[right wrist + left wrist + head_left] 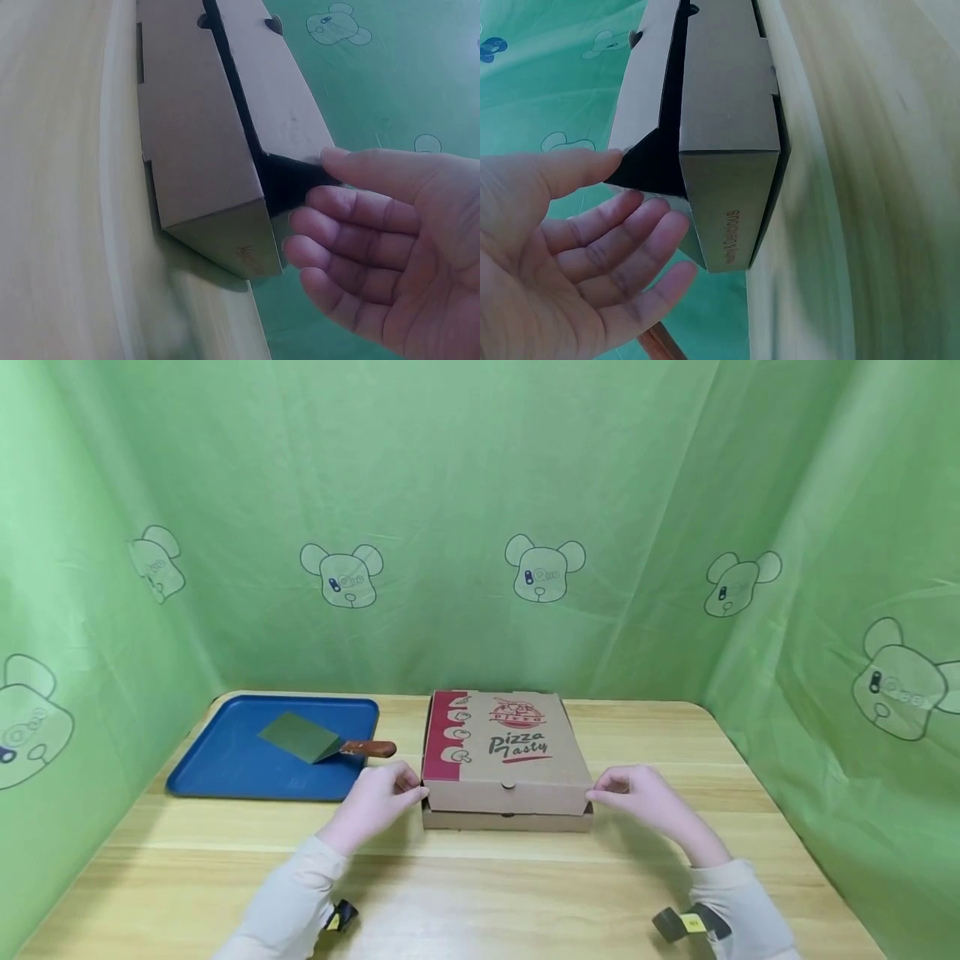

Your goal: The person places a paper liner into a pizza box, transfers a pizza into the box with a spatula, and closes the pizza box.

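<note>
A cardboard pizza box (pixel 528 768) lies in front of me, its lid printed with red and dark lettering. The lid is raised slightly, with a dark gap between its front flap (pixel 641 82) and the box's front wall (pixel 191 127). My left hand (pixel 378 802) pinches the lid's front left corner, thumb on the flap and fingers along the side. At the front right corner, my right hand (pixel 648 797) pinches the lid in the same way, its other fingers loosely bent beside the box. What is inside the box is hidden.
To the left lies a blue tray (pixel 225 764). On it rests a spatula (pixel 300 737) with a flat blade, its wooden handle reaching past the tray's right edge towards the box. Green curtains (pixel 450 468) surround the wooden table (pixel 480 893) at the back and sides.
</note>
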Tool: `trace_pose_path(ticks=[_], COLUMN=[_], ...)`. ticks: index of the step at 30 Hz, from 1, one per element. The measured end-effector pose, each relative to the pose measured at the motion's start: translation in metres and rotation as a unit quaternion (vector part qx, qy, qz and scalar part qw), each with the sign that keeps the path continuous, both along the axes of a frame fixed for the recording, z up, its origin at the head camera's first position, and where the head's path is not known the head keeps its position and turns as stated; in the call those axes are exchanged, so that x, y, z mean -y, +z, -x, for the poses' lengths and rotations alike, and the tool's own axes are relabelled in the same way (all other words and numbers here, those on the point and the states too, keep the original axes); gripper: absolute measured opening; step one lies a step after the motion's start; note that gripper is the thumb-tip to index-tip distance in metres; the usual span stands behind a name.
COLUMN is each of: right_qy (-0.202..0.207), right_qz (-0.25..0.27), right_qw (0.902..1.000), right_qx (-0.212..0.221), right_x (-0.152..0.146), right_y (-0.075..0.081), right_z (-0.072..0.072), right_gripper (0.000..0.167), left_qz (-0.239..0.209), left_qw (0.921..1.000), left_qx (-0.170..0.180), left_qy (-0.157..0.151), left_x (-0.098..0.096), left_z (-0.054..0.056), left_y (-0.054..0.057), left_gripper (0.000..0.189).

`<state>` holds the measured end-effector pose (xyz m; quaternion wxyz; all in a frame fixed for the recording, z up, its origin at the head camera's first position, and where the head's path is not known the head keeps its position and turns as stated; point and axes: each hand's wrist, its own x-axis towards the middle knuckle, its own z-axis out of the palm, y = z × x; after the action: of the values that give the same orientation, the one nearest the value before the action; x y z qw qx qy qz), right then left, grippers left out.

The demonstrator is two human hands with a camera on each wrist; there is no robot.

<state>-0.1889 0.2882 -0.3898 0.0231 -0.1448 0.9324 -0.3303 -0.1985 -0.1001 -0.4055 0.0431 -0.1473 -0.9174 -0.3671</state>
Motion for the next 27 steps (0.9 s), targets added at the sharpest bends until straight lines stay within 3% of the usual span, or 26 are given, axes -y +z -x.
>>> trace_pose_path(ticks=[10,16,27], right_qy=[-0.030,-0.051,-0.048], right_qz=[0.001,-0.008,-0.013], right_qw=[0.9993,0.9987,0.9979], right_qx=[0.023,0.007,-0.042], right_x=[0.009,0.013,0.014], right_y=[0.003,0.001,-0.003], right_z=[-0.004,-0.005,-0.005], right_gripper=[0.014,0.013,0.016], left_qz=[0.007,0.004,-0.004], left_qw=[0.9999,0.9998,0.9990], left_qx=[-0.002,-0.009,-0.034], left_qy=[0.012,0.018,0.028], left_x=[-0.009,-0.011,-0.015], left_z=[-0.004,-0.005,-0.009], left_y=[-0.003,-0.006,-0.007], left_gripper=[0.014,0.013,0.015])
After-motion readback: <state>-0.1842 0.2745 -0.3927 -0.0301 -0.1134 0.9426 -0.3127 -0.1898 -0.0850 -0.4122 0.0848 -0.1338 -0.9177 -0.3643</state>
